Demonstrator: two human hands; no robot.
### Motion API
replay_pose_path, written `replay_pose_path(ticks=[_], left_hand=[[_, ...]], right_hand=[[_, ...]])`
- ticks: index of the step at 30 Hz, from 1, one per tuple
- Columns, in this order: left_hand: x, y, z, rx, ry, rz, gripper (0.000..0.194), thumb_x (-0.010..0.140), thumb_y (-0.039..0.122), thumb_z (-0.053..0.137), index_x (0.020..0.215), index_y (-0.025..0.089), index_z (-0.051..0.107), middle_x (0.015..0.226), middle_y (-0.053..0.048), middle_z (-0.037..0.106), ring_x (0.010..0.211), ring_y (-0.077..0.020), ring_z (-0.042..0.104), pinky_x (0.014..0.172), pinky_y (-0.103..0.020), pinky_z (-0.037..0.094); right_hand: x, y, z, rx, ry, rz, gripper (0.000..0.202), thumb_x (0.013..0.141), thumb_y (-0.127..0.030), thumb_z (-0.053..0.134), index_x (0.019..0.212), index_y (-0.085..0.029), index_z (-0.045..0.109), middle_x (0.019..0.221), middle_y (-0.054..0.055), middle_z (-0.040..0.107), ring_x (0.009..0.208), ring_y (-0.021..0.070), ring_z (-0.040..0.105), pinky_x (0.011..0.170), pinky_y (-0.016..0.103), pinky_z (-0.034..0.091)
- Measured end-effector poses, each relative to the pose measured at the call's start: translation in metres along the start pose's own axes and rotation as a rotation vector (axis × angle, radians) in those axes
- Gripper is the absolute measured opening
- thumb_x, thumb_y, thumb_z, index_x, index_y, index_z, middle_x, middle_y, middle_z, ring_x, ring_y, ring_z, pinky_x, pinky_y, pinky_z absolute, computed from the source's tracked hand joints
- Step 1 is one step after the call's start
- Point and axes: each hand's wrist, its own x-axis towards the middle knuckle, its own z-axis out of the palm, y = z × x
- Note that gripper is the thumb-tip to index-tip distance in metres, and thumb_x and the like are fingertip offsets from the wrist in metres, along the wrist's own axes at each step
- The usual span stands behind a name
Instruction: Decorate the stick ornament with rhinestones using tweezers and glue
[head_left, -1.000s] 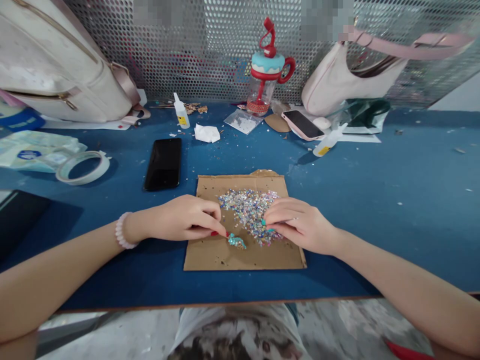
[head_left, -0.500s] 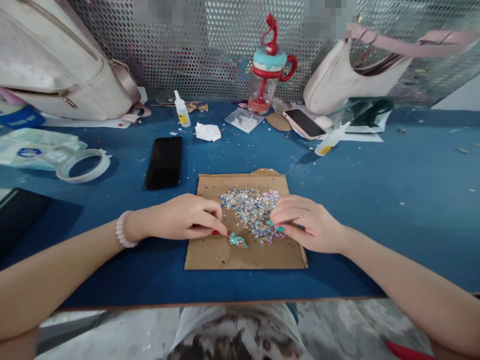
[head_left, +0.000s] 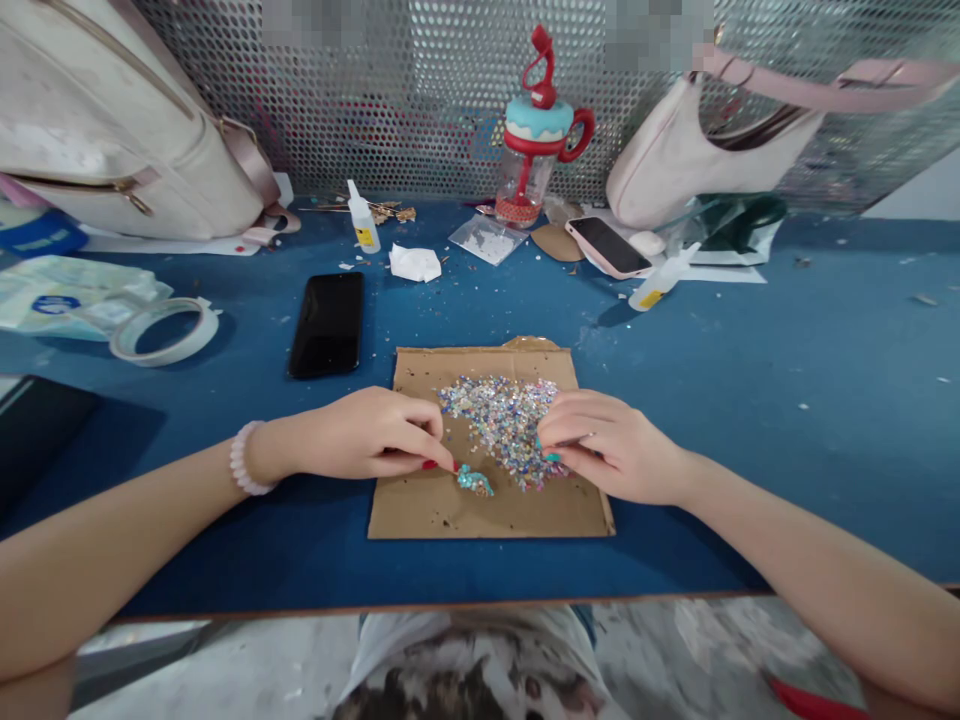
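Left hand [head_left: 379, 435]: grip clamped on turquoise-studded piece [head_left: 475, 481], inside cardboard's [head_left: 427, 512] front edge. Right hand [head_left: 619, 450]: fingertips together, at rhinestones [head_left: 499, 420].

1. We're up at the wearer's head, looking out over the blue table [head_left: 465, 578].
2. The one view faces forward and down, taking in both forearms!
3. Cardboard [head_left: 487, 518] sits close, mid-frame; metal mesh [head_left: 442, 110] stands farther back.
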Motion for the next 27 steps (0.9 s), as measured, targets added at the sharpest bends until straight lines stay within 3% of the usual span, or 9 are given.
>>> replay_pose_path(ticks=[8, 16, 27], left_hand=[[0.0, 0.0, 0.0, 0.0, -0.004, 0.003, 0.03, 0.096, 0.02, 0.047, 0.117, 0.033, 0.062, 0.096, 0.0, 0.059, 0.073, -0.009, 0.055, 0.064, -0.021, 0.037], [0.0, -0.001, 0.001, 0.001, 0.01, 0.008, 0.03, 0.095, 0.019, 0.048, 0.117, 0.034, 0.062, 0.096, 0.0, 0.059, 0.072, -0.0088, 0.055, 0.063, -0.021, 0.037], [0.001, 0.0, 0.001, -0.006, 0.005, 0.002, 0.03, 0.095, 0.02, 0.047, 0.117, 0.034, 0.062, 0.097, 0.0, 0.059, 0.073, -0.0089, 0.056, 0.065, -0.021, 0.037]], right_hand=[[0.001, -0.01, 0.005, 0.183, -0.046, 0.001, 0.009, 0.092, -0.012, 0.052, 0.091, -0.015, 0.061, 0.081, 0.007, 0.068, 0.079, 0.016, 0.059, 0.075, 0.033, 0.051], [0.002, -0.01, 0.005, 0.092, -0.054, 0.004, 0.013, 0.095, -0.015, 0.048, 0.089, -0.015, 0.06, 0.08, 0.007, 0.068, 0.078, 0.016, 0.06, 0.074, 0.033, 0.052], [0.002, -0.006, 0.006, 0.006, 0.032, 0.056, 0.015, 0.095, -0.016, 0.049, 0.086, -0.015, 0.061, 0.077, 0.005, 0.068, 0.076, 0.0157, 0.063, 0.079, 0.035, 0.053]])
